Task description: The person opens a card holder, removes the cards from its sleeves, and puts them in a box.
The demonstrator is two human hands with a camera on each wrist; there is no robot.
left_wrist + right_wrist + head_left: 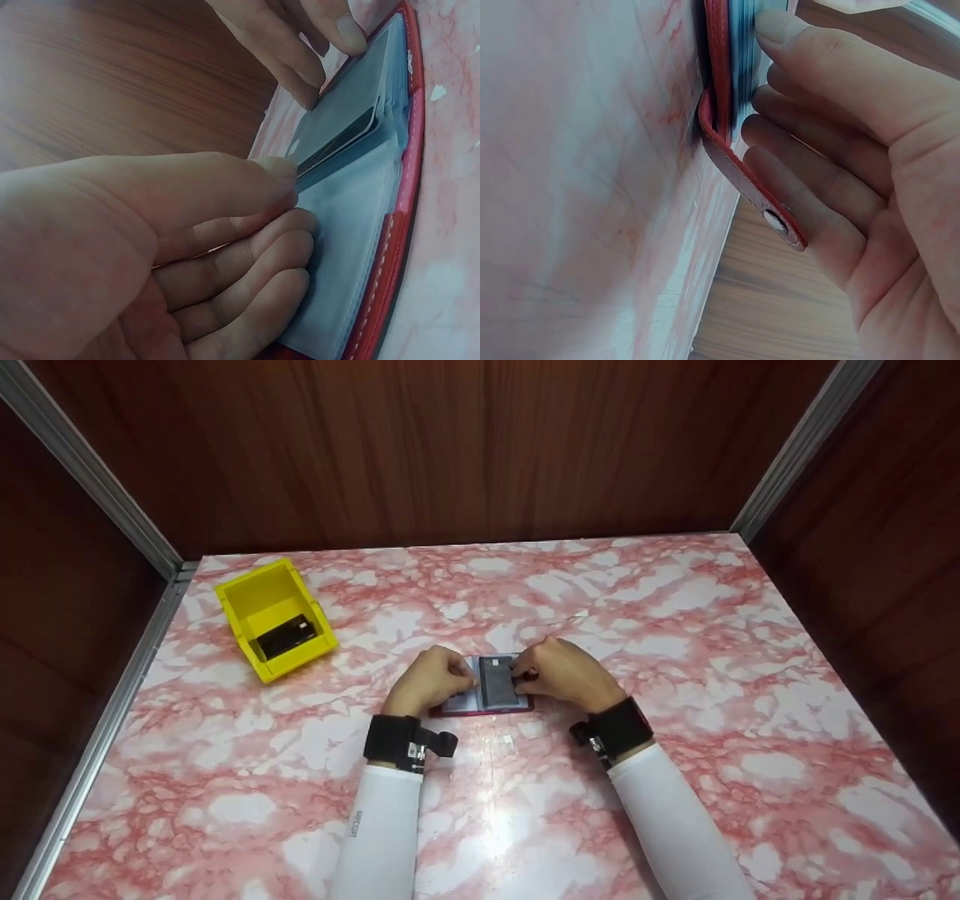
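Basically, brown wood-grain walls w/ metal framing close in the far edge & both sides of a pink-and-white marbled table. Two white sleeves come in from the near edge, L & R. A yellow bin sits far L on the table, set at an angle, well apart from the hands.

Both hands are mid-table at an open card wallet, facing each other, a short gap btwn them. L hand: thumb & index tips together, pinching at the inner edge of the R-side clear pocket, other fingers bent over the L-side page. R hand: bent fingertips & thumb along the outer edge of the same side, thumb against the stacked page edges; can't tell if it grips them. Black wrist bands on both.

Card wallet lies on the table, red cover under, clear pages up. Dark cards lie in the bin's near end. One black card is in the wallet's R-side pocket, mostly under film, w/ a darker strip along its L edge. Red-edged strap sticks out from the cover, just beside the R hand's fingers, w/ a round metal snap nr its tip.
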